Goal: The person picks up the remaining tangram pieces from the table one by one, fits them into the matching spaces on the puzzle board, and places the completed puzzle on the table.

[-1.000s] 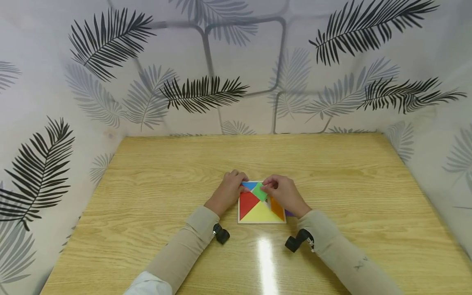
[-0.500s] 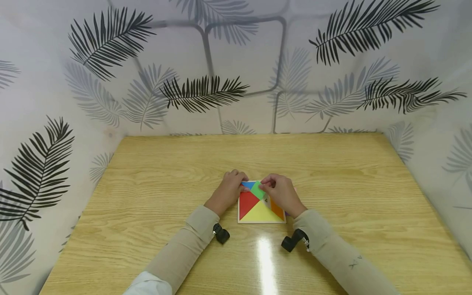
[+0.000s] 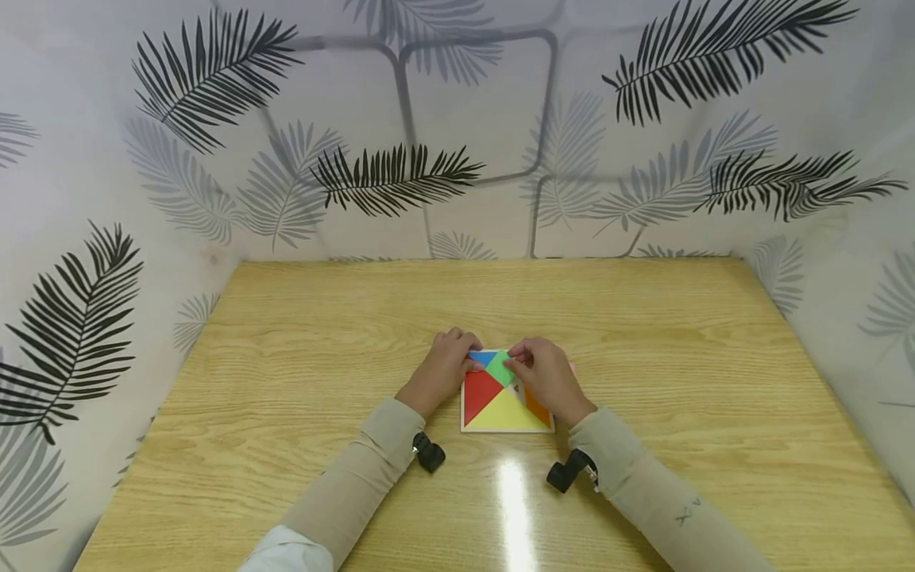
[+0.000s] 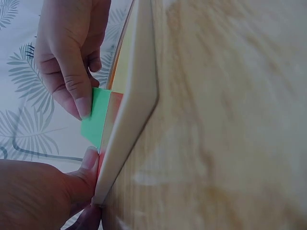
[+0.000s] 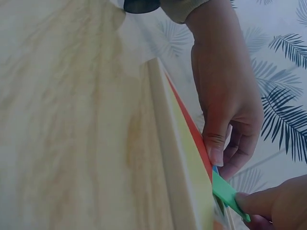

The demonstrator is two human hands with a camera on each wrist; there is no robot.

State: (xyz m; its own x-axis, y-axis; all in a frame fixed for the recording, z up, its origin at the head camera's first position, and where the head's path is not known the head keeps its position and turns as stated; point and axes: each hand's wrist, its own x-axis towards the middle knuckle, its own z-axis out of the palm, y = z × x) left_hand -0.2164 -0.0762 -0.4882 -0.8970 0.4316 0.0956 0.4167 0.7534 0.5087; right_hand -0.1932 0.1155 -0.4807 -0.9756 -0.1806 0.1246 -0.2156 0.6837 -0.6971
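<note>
A square tangram board (image 3: 466, 430) with a pale rim lies on the table. In it show a red triangle (image 3: 480, 396), a yellow triangle (image 3: 506, 415), a blue triangle (image 3: 480, 359) and part of an orange piece (image 3: 538, 409). My left hand (image 3: 445, 365) grips the board's far left corner, its thumb (image 4: 89, 158) on top. Between thumb and fingertips my right hand (image 3: 546, 375) pinches a green square (image 3: 499, 368), which stands tilted above the board in the right wrist view. Bare board with a small dark mark shows just below the square.
A sliver of something pink (image 3: 573, 367) peeks out behind my right hand, mostly hidden. The wooden table (image 3: 322, 334) reaches back to a leaf-patterned curtain (image 3: 472, 214). Each wrist wears a black camera.
My right hand has shifted slightly left with the green square, toward the blue triangle. The purple piece right of the board is now covered by that hand. My left hand keeps still.
</note>
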